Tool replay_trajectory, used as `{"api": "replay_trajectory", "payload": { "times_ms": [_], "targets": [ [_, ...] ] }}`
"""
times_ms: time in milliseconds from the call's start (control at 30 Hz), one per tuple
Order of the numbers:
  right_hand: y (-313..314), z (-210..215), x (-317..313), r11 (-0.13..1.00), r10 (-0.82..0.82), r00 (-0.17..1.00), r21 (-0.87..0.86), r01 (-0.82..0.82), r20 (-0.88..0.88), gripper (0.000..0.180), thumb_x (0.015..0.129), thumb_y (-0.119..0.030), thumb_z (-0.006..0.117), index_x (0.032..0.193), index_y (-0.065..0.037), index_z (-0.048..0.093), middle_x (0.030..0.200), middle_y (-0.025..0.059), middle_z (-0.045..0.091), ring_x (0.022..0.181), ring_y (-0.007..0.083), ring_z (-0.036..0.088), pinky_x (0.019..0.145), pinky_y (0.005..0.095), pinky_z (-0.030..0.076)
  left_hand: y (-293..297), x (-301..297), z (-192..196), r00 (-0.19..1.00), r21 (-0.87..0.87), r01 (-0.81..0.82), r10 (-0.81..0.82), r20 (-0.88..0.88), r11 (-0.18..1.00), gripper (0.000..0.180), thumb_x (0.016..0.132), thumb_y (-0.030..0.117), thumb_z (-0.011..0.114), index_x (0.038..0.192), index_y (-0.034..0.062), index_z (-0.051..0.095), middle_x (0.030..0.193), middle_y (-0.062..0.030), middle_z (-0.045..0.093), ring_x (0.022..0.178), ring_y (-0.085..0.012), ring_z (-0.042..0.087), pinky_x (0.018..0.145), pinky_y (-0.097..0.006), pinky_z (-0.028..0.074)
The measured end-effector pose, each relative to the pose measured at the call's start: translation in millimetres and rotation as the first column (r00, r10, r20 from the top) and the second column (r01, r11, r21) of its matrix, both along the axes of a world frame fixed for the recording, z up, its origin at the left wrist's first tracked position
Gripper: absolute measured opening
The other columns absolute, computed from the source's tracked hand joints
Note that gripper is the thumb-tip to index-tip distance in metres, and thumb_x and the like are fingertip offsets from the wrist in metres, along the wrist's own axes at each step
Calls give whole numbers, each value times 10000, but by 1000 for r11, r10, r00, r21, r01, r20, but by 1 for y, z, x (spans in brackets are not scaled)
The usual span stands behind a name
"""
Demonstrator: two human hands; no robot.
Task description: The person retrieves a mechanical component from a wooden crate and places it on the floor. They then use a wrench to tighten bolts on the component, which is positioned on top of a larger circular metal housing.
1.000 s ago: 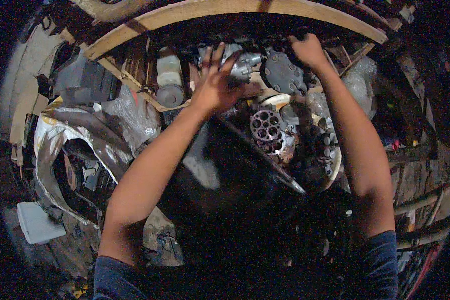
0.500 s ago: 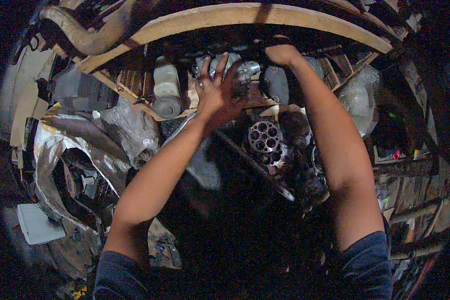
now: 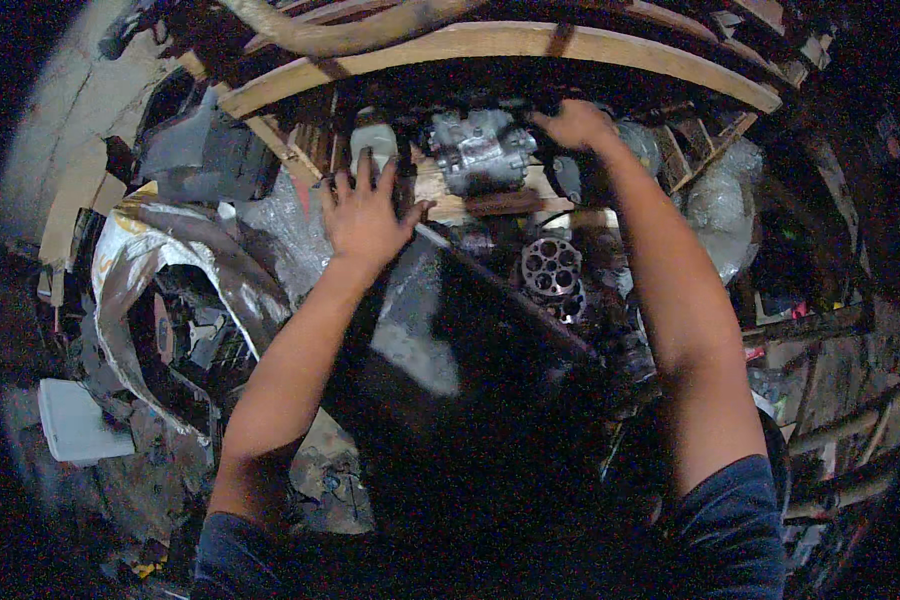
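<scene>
My left hand (image 3: 363, 222) is open, its fingers spread over the lower part of a pale grey-white container (image 3: 373, 143), whose bottom it hides. To its right, a silver metal housing (image 3: 482, 155), like a pump body, rests on a wooden board (image 3: 440, 195) in the crate. Farther right, my right hand (image 3: 578, 127) has its fingers curled in at the dark back of the crate; what they hold is too dark to make out. A grey rounded part (image 3: 567, 178) lies just below that hand. Nearer me sits a round metal block with several holes (image 3: 550, 267).
The crate's long wooden rail (image 3: 500, 42) arches across the far side. A silver-white sack (image 3: 120, 270) and a dark grey box-like part (image 3: 205, 150) lie at left, with a white plastic container (image 3: 82, 420) nearer. Clear plastic wrap (image 3: 725, 205) bulges at right.
My left hand has moved left, off the silver housing and onto the pale container, uncovering the housing. My right hand stays near the same spot, slightly lower. The view has shifted a little.
</scene>
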State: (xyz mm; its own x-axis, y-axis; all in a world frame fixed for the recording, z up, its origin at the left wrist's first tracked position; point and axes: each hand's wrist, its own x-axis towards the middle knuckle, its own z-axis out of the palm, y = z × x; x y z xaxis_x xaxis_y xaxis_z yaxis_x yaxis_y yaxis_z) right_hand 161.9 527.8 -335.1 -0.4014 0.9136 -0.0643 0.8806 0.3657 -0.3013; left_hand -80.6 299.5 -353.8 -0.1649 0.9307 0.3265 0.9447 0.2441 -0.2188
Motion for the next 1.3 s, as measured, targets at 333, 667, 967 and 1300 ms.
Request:
{"api": "replay_trajectory", "payload": {
  "times_ms": [333,667,967,1300],
  "targets": [
    [-57,1,11,981,-36,998,193,27,42,712,856,-573,596,1362,-78,515,1328,181,572,1179,377,575,1001,464,456,11,-13,-4,987,-77,-7,20,157,997,829,719,474,785,1404,176,426,1314,-229,512,1227,-388,501,1035,-587,316],
    [-87,-31,27,914,45,949,396,86,-312,762,827,-371,691,1419,-3,383,1373,262,461,1267,428,462,1073,465,381,27,-16,-9,955,-134,-46,83,284,990,865,718,454,780,1419,123,396,1339,-279,485,1217,-417,523,1065,-680,205],
    [-71,-29,33,982,99,986,174,-74,-136,831,809,-501,686,1445,-48,402,1482,240,376,1386,408,339,1156,446,270,44,-18,-38,952,-49,-85,96,290,995,903,671,391,804,1429,125,393,1353,-305,455,1234,-436,490,1068,-708,174],
    [-80,-50,17,990,-36,998,138,28,56,825,780,-698,595,1400,-159,521,1511,145,390,1447,394,201,1172,557,40,41,-5,34,939,100,62,-92,332,993,720,716,358,795,1332,106,522,1337,-232,485,1196,-436,520,966,-683,330]
  ]
}}
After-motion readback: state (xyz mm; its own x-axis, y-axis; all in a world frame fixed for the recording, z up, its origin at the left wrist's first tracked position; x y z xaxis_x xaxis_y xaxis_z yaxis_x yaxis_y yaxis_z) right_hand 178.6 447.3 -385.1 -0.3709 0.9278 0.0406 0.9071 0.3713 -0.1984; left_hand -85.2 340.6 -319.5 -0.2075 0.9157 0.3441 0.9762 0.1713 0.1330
